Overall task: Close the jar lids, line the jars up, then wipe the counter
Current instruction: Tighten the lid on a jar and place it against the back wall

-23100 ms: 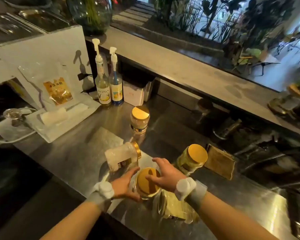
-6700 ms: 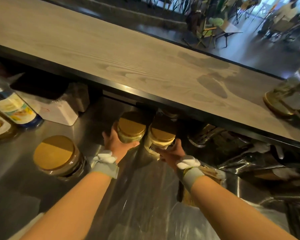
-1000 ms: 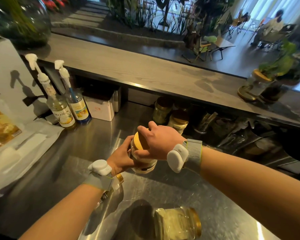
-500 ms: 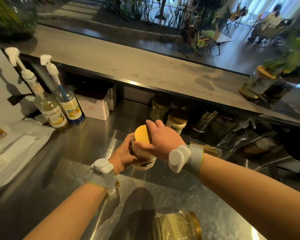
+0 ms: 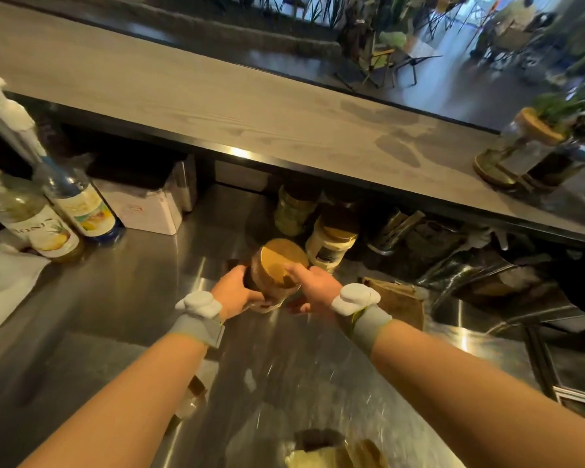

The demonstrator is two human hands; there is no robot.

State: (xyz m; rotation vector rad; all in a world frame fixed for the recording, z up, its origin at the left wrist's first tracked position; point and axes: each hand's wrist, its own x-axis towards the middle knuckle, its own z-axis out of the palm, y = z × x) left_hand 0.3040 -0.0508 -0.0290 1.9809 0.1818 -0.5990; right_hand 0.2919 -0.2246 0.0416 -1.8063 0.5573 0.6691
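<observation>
Left hand (image 5: 234,292) and right hand (image 5: 314,288) clamped on gold-lidded jar (image 5: 273,270), tilted, just before two jars (image 5: 313,224) under the shelf (image 5: 250,119).

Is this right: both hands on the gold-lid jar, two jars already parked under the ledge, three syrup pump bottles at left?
Almost. The head view shows two syrup pump bottles, not three. The rest holds: left hand and right hand hold the gold-lid jar, and two jars sit under the ledge.
</observation>
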